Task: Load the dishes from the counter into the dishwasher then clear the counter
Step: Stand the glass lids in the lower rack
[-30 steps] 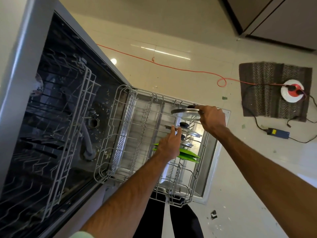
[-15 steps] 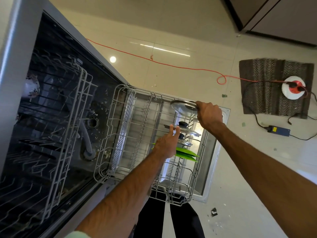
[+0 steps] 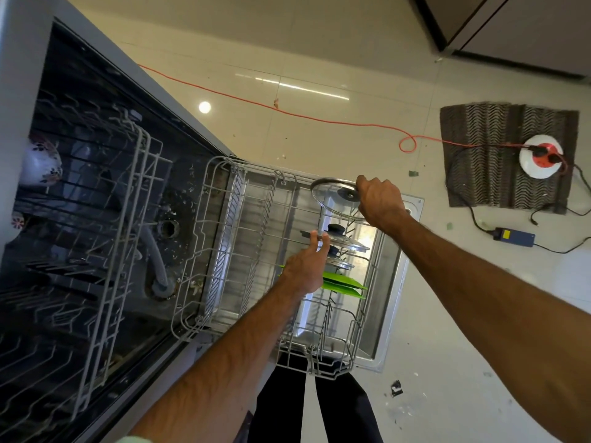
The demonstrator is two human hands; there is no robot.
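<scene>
The right hand grips a glass lid by its rim, tilted above the far end of the pulled-out lower rack. The left hand reaches over that rack with straight fingers and holds nothing. Two knobbed lids and green plates stand in the rack's slots. Beyond the rack, an orange cord crosses the glossy pale tile floor to a dark patterned mat.
</scene>
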